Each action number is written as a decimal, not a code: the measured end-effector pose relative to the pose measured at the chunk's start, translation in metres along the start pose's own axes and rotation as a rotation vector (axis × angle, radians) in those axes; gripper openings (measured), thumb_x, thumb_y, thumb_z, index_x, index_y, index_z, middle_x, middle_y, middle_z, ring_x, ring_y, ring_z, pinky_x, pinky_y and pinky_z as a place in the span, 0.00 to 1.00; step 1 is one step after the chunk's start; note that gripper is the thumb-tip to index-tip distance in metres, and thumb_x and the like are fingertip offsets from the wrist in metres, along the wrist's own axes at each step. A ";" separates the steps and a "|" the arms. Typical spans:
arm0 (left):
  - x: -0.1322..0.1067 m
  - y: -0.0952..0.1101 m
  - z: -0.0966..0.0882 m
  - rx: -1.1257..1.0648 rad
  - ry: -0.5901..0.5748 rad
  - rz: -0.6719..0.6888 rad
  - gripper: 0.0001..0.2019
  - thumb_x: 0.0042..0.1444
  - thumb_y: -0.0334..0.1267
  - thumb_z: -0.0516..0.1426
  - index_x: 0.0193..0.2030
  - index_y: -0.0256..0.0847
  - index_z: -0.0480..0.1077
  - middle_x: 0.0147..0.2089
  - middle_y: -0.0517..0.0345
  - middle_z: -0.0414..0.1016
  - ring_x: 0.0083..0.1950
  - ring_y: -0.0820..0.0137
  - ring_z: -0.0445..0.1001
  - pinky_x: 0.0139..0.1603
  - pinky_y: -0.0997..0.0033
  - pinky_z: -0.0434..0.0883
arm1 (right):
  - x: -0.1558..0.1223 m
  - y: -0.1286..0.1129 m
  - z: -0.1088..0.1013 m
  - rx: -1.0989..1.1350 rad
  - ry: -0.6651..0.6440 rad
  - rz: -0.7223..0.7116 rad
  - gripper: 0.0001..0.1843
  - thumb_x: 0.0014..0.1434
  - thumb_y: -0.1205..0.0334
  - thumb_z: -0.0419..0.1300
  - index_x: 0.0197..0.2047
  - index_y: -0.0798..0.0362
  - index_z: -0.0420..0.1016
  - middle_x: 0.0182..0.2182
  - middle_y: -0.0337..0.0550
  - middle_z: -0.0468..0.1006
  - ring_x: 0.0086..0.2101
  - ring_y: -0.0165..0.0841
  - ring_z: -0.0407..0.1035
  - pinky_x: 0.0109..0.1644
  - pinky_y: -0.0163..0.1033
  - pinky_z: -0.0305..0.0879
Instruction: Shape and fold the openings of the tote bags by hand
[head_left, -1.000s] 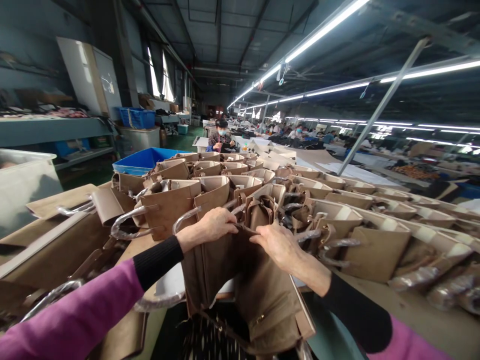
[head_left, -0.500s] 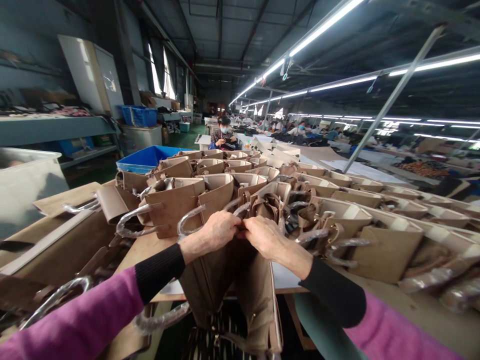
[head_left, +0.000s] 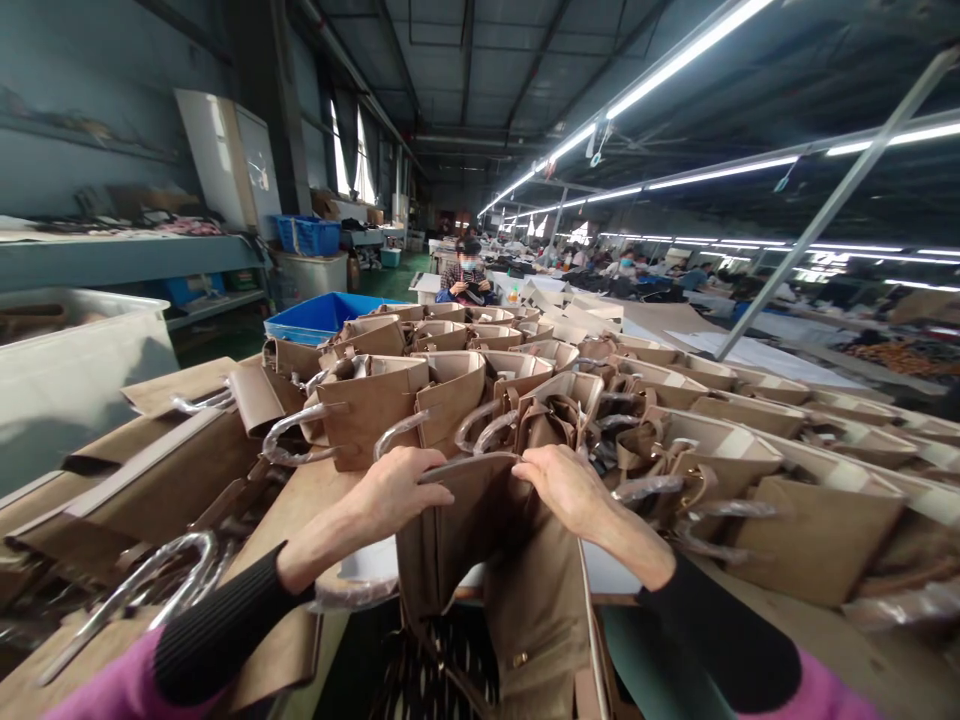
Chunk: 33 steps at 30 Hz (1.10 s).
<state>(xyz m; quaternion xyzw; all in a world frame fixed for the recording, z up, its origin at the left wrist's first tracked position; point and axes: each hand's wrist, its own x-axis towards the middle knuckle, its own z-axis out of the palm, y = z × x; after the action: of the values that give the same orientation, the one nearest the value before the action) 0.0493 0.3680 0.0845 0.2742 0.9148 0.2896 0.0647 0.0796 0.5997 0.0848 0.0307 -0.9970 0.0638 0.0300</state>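
A brown handbag (head_left: 540,600) hangs open in front of me at the table's near edge, its upper rim between my hands. My left hand (head_left: 401,490) grips the rim's left part, thumb on the near side and fingers behind. Farther right, my right hand (head_left: 559,480) pinches the same rim between thumb and fingers. A handle wrapped in clear plastic (head_left: 356,595) sticks out left of the bag. Its lower part runs out of view, over a dark patterned surface. Just beyond my hands stands another brown bag (head_left: 379,405) with wrapped handles.
Rows of similar brown bags (head_left: 817,535) cover the table ahead and to the right. More bag pieces (head_left: 150,480) lie at left. A blue bin (head_left: 326,318) stands behind them, and a white tub (head_left: 82,370) at far left. A person (head_left: 466,275) sits beyond the table.
My hands, close together before, have moved apart along the bag's rim, the left one going left and the right one right. The view has shifted slightly to the left.
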 end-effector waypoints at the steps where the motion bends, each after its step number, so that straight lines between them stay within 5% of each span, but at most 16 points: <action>1: 0.001 -0.002 0.002 -0.074 -0.012 0.004 0.08 0.51 0.41 0.56 0.33 0.39 0.72 0.28 0.63 0.70 0.29 0.73 0.64 0.29 0.75 0.57 | -0.001 -0.001 0.000 0.003 0.000 0.003 0.16 0.65 0.60 0.54 0.26 0.52 0.73 0.25 0.40 0.76 0.31 0.33 0.70 0.33 0.35 0.54; 10: 0.011 -0.016 0.014 -0.383 -0.035 -0.018 0.12 0.52 0.42 0.54 0.33 0.36 0.74 0.23 0.64 0.62 0.26 0.74 0.58 0.27 0.75 0.54 | 0.007 -0.013 -0.008 0.031 0.029 -0.095 0.09 0.60 0.67 0.59 0.43 0.48 0.75 0.34 0.40 0.79 0.37 0.36 0.71 0.34 0.35 0.53; 17: 0.003 -0.013 0.009 -0.390 -0.016 0.007 0.15 0.54 0.45 0.52 0.33 0.35 0.73 0.25 0.62 0.64 0.28 0.73 0.60 0.30 0.75 0.58 | 0.015 -0.016 -0.002 0.120 0.054 -0.218 0.12 0.64 0.64 0.57 0.29 0.51 0.76 0.23 0.34 0.74 0.30 0.29 0.69 0.33 0.32 0.54; 28: -0.004 -0.012 0.023 -0.248 0.164 0.049 0.15 0.59 0.40 0.49 0.27 0.36 0.70 0.24 0.62 0.63 0.28 0.75 0.60 0.30 0.76 0.57 | 0.017 -0.030 0.003 -0.006 0.100 -0.276 0.11 0.62 0.61 0.61 0.28 0.54 0.76 0.26 0.46 0.77 0.32 0.40 0.71 0.32 0.37 0.52; 33: -0.002 -0.006 0.027 -0.170 0.207 0.073 0.16 0.60 0.39 0.48 0.27 0.37 0.72 0.23 0.62 0.64 0.26 0.75 0.59 0.28 0.76 0.56 | 0.022 -0.044 -0.001 0.048 0.015 -0.423 0.10 0.63 0.62 0.60 0.30 0.51 0.77 0.26 0.39 0.77 0.31 0.33 0.71 0.33 0.34 0.54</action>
<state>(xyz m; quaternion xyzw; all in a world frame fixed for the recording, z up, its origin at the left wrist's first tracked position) 0.0554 0.3759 0.0591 0.2697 0.8781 0.3948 -0.0177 0.0608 0.5549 0.0922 0.2397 -0.9663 0.0798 0.0494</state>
